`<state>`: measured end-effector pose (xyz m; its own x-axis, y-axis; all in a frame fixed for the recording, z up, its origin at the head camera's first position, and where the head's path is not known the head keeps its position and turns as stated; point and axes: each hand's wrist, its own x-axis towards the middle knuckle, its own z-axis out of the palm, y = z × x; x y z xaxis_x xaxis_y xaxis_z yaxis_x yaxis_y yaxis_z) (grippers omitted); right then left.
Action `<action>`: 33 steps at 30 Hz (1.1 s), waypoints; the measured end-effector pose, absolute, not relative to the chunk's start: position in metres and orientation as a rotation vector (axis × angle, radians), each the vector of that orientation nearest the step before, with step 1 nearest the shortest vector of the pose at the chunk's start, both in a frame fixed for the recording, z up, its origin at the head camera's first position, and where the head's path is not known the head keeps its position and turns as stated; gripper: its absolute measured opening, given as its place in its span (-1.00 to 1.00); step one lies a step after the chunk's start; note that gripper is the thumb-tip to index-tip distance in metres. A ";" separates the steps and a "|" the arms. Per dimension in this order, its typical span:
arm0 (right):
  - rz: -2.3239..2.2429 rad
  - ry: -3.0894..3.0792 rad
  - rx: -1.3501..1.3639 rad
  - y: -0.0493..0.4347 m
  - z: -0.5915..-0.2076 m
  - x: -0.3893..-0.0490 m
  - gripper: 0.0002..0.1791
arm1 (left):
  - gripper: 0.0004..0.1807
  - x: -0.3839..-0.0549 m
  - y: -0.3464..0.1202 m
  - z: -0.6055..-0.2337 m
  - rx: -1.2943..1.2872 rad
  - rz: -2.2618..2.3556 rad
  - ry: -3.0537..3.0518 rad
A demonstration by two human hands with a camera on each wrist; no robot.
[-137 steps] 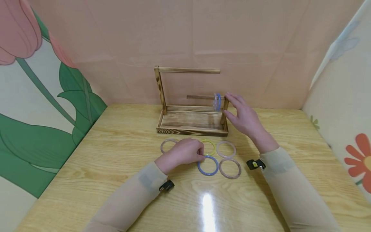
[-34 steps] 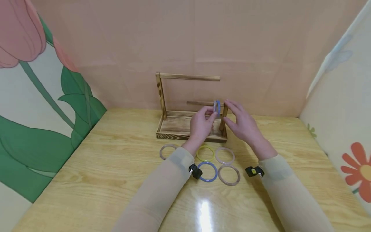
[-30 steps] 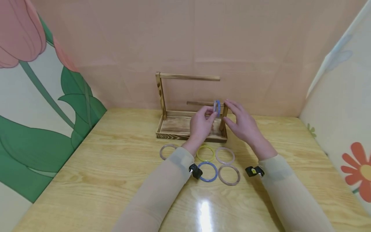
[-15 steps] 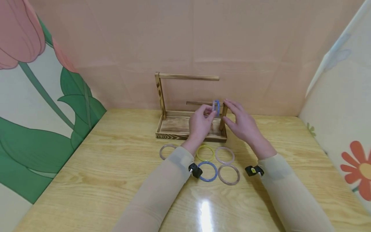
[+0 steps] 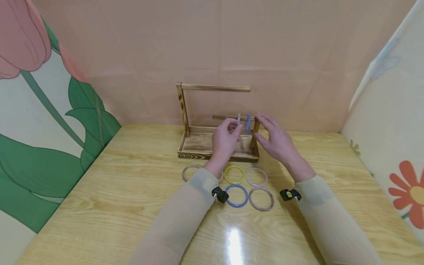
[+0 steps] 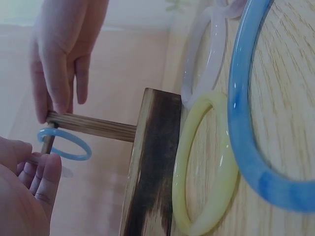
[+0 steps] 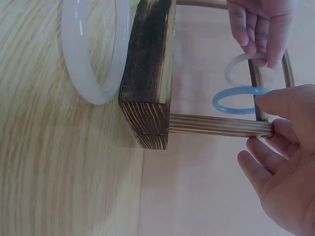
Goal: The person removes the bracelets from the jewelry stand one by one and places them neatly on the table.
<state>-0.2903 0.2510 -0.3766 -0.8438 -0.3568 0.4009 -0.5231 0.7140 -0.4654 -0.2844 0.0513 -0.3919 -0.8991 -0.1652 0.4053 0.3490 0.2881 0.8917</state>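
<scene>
A wooden bangle rack (image 5: 216,156) stands on the table, with an upper rod from its left post and a lower rod from its right post. My left hand (image 5: 225,140) pinches a pale lilac bangle (image 5: 239,119) that encircles the lower rod. To its right, a blue bangle (image 5: 248,123) hangs on that rod near the post; in the right wrist view this blue bangle (image 7: 231,109) is apart from the pale bangle (image 7: 234,69). My right hand (image 5: 279,141) grips the top of the right post (image 7: 221,126), fingers on both sides of it.
Several bangles lie in front of the rack: a yellow bangle (image 5: 234,183), another blue bangle (image 5: 236,206), a pale pink bangle (image 5: 257,186), a mauve bangle (image 5: 261,210) and a greyish bangle (image 5: 184,176). One more is mostly hidden under my left wrist. The upper rod (image 5: 215,87) holds nothing.
My left hand has gone from the table to the lower rod and gripped the pale bangle. In the last half second it has slid leftward, away from the blue one. The right hand stays put.
</scene>
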 end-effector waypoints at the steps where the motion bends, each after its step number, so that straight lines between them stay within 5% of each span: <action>1: 0.844 -2.642 0.694 0.251 -0.376 -0.290 -0.23 | -0.79 -0.284 0.050 -0.392 -0.166 -1.656 -2.130; 33: 0.847 -2.655 0.691 0.250 -0.376 -0.289 -0.22 | -0.80 -0.281 0.008 -0.388 -0.123 -1.707 -1.990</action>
<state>-0.2885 0.2502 -0.3759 -0.8502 -0.3580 0.3860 -0.5155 0.7154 -0.4717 -0.2808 0.0076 -0.3879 -0.8653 -0.2547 0.4317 0.3878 0.2055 0.8985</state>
